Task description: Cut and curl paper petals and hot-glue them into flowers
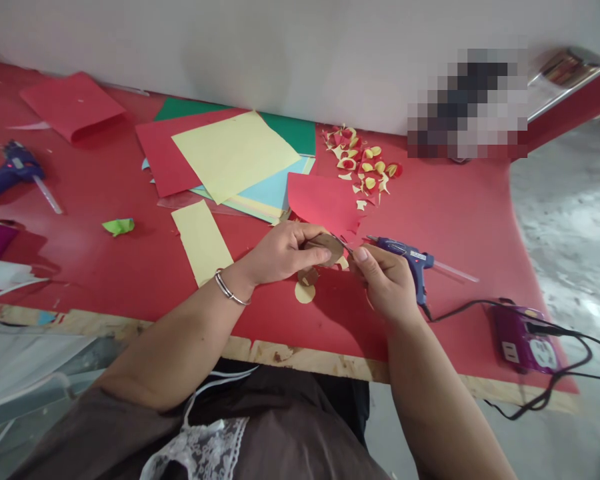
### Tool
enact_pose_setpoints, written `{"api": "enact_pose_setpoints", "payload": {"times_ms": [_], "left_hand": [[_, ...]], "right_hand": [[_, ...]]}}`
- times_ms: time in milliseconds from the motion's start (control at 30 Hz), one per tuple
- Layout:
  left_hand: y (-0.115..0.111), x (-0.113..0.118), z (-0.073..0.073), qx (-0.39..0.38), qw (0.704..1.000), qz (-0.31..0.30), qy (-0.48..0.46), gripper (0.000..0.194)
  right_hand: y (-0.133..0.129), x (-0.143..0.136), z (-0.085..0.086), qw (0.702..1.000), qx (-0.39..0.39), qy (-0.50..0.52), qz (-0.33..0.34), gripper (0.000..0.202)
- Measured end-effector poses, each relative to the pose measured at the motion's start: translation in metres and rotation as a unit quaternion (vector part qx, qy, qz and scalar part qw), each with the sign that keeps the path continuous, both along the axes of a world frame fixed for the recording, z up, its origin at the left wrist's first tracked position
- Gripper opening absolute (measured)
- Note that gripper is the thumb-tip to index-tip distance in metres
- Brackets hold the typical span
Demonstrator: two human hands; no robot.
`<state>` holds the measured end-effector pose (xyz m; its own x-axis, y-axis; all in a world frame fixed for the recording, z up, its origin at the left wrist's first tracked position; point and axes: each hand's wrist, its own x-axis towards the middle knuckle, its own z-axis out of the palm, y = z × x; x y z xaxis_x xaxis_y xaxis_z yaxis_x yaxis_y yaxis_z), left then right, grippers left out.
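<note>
My left hand, with a bracelet at its wrist, pinches a brown rounded cardboard piece between thumb and fingers. Closed beside it is my right hand, gripping scissors whose thin blades meet the cardboard's right edge; the handles are hidden in the fingers. Just below the left hand lie a pale yellow paper circle and another small brown piece. A red paper sheet with a ragged cut edge lies beyond the hands. To the left is a pale yellow paper strip.
A blue glue gun lies right of my right hand, its cord running to a purple box. Curled red and yellow scraps lie behind. Coloured sheets overlap at the back. Another glue gun sits far left.
</note>
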<state>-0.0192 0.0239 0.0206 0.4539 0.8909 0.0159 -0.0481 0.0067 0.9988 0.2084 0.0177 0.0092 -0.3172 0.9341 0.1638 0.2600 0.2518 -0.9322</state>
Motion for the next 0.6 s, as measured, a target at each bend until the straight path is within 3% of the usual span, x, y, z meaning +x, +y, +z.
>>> {"api": "enact_pose_setpoints", "payload": {"times_ms": [333, 600], "left_hand": [[0.000, -0.001, -0.001, -0.008, 1.000, -0.009, -0.011, 0.017], [-0.001, 0.007, -0.005, -0.026, 0.995, 0.057, -0.073, 0.020]], "right_hand": [[-0.001, 0.000, -0.001, 1.000, -0.012, -0.008, -0.019, 0.063], [0.002, 0.002, -0.016, 0.995, -0.027, 0.009, -0.092, 0.062]]}}
